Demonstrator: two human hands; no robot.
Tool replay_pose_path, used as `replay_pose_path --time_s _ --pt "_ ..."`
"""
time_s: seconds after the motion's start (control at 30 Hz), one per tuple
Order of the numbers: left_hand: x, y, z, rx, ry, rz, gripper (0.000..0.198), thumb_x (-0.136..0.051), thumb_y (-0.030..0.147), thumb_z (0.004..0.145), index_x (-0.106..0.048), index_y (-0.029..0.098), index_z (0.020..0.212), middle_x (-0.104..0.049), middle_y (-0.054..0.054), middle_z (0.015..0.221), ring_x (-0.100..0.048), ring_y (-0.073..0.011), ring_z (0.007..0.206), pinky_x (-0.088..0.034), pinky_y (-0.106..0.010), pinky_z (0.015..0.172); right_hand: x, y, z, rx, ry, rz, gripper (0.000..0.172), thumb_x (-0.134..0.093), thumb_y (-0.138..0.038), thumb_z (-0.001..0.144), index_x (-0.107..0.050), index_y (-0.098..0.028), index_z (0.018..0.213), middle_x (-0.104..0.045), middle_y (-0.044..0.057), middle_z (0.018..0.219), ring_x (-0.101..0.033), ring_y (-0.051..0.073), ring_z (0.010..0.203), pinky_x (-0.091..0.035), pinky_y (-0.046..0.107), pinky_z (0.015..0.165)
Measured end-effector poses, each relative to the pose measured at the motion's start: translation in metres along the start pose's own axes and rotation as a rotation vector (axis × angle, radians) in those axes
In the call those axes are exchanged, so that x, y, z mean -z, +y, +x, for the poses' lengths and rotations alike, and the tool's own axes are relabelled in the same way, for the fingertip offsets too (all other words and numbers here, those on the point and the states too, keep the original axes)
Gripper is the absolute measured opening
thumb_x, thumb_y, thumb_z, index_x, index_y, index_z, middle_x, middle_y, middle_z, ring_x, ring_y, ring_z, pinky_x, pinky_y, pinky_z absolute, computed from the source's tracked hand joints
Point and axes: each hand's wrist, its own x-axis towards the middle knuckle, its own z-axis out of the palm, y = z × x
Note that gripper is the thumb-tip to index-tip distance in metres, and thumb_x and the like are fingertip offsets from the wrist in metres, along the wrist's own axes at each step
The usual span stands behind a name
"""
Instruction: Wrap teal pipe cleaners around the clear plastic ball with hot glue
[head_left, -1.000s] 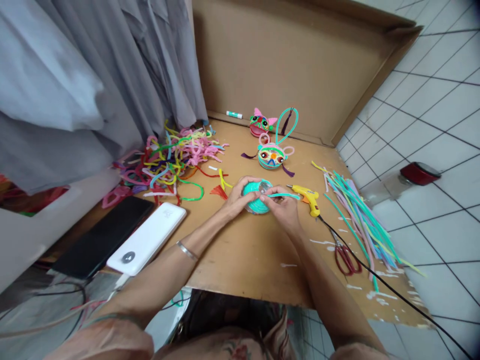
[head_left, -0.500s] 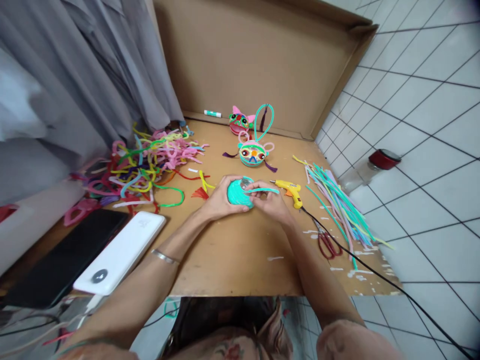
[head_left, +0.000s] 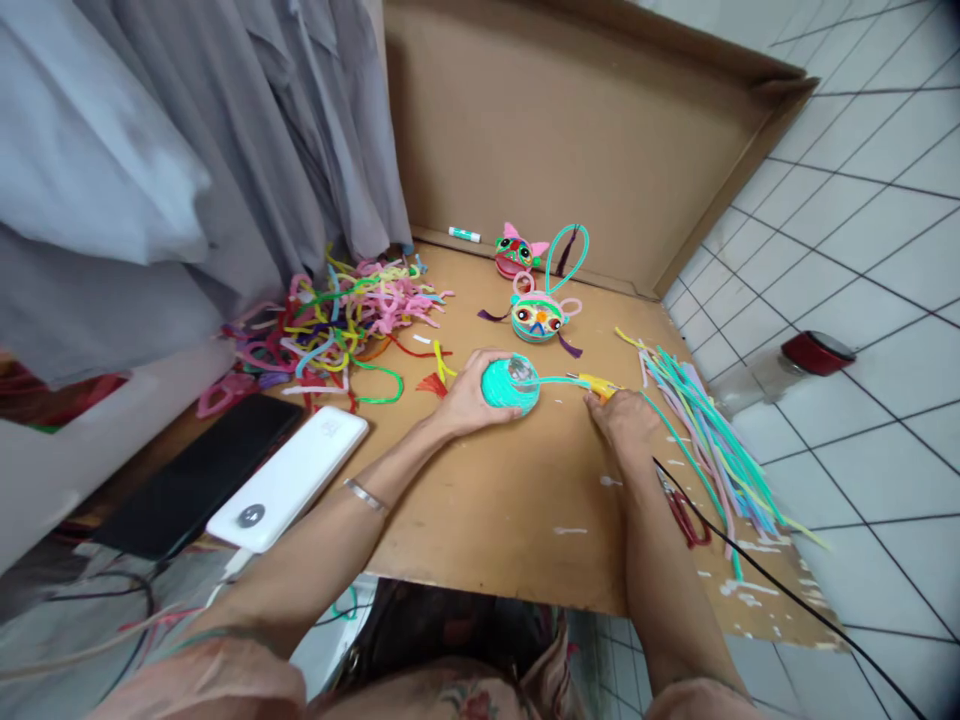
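Observation:
My left hand [head_left: 472,400] is closed around a ball wound with turquoise pipe cleaner [head_left: 501,390], with a clear, shiny patch uncovered at its upper right. From that patch a loose end of the turquoise pipe cleaner [head_left: 556,380] sticks out to the right, towards a yellow glue gun [head_left: 598,384]. My right hand [head_left: 630,425] is closed over the glue gun where it lies on the table, hiding its handle. The nozzle points left, close to the strand's end. Below my right wrist, red-handled scissors [head_left: 688,518] lie partly covered by my forearm.
Tangled pipe cleaners [head_left: 337,325] are heaped at the left, straight ones [head_left: 701,440] at the right. Two decorated lion heads [head_left: 537,318] stand behind the ball. A white power bank [head_left: 292,480] and a black phone [head_left: 202,475] lie front left. A black cord [head_left: 772,575] crosses the right edge.
My right hand has let go of the pipe cleaner strand and moved right onto the glue gun. The ball stays in my left hand. The whole view has shifted.

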Motion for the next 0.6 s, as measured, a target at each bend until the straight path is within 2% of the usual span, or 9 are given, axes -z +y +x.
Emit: replay_pose_path --time_s 0.13,0.2,0.27,0.43,0.6 --pt "0.002 0.001 0.001 -0.001 0.010 0.008 0.077 -0.085 0.032 0.057 -0.054 0.022 0.126 -0.056 -0.010 0.131 -0.054 -0.0312 0.126 -0.041 -0.048 0.111 0.004 0.003 0.007 -0.096 -0.046 0.040 0.041 -0.062 -0.046 0.078 -0.073 -0.010 0.096 -0.072 0.026 0.095 -0.071 0.038 0.092 -0.052 0.044 0.074" --pt "0.002 0.000 0.002 0.001 0.022 0.005 0.077 -0.085 0.031 0.056 -0.054 0.022 0.125 -0.055 -0.010 0.132 -0.053 -0.0314 0.127 -0.041 -0.048 0.111 0.008 0.004 0.009 -0.121 0.002 0.102 0.043 -0.065 -0.045 0.074 -0.071 -0.010 0.098 -0.072 0.026 0.095 -0.071 0.038 0.089 -0.051 0.043 0.071" --pt "0.002 -0.001 0.002 -0.001 0.031 0.004 0.077 -0.085 0.031 0.056 -0.054 0.023 0.126 -0.055 -0.010 0.132 -0.053 -0.0315 0.127 -0.040 -0.048 0.111 0.013 0.004 0.010 -0.118 0.104 0.194 0.046 -0.064 -0.047 0.073 -0.068 -0.011 0.101 -0.072 0.023 0.093 -0.070 0.036 0.086 -0.050 0.041 0.069" --pt "-0.001 -0.003 0.001 -0.016 0.028 0.020 0.078 -0.085 0.032 0.056 -0.053 0.022 0.126 -0.055 -0.010 0.133 -0.052 -0.0314 0.128 -0.040 -0.048 0.111 0.023 -0.008 0.003 0.043 0.348 0.457 0.044 -0.060 -0.048 0.070 -0.059 -0.018 0.102 -0.069 0.010 0.088 -0.063 0.029 0.081 -0.047 0.038 0.072" --pt "-0.002 -0.002 0.000 -0.010 0.028 0.038 0.080 -0.086 0.031 0.056 -0.053 0.023 0.127 -0.055 -0.009 0.133 -0.052 -0.0313 0.128 -0.040 -0.047 0.111 0.030 -0.023 -0.013 0.224 0.371 0.575 0.036 -0.059 -0.049 0.071 -0.055 -0.022 0.095 -0.065 0.007 0.088 -0.059 0.025 0.081 -0.045 0.035 0.073"
